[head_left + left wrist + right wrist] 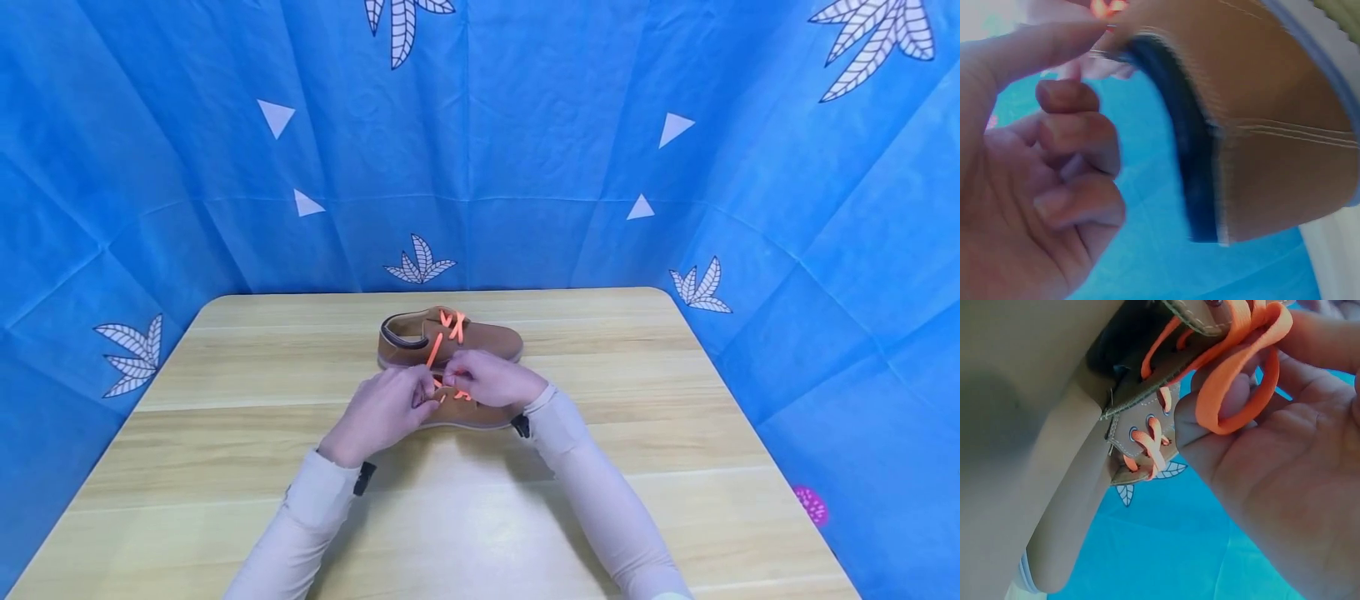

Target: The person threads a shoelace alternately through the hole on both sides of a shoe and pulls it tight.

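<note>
Two brown shoes with orange laces lie side by side, toes to the right: the near shoe (480, 414) partly under both hands, the far shoe (491, 337) behind it. My right hand (491, 379) pinches the near shoe's orange shoelace (1210, 403) between thumb and fingers; a loop of it hangs at the fingertips in the right wrist view. My left hand (386, 408) is at the near shoe's opening, thumb and forefinger together at the lace, other fingers curled. A lace end (433, 350) sticks up from its fingertips. The left forefinger is mostly hidden in the left wrist view.
The shoes stand on a light wooden table (225, 467), near its back edge. A blue patterned cloth (480, 150) hangs behind and along both sides. The far shoe's crossed laces (1157, 447) show beyond the near one in the right wrist view.
</note>
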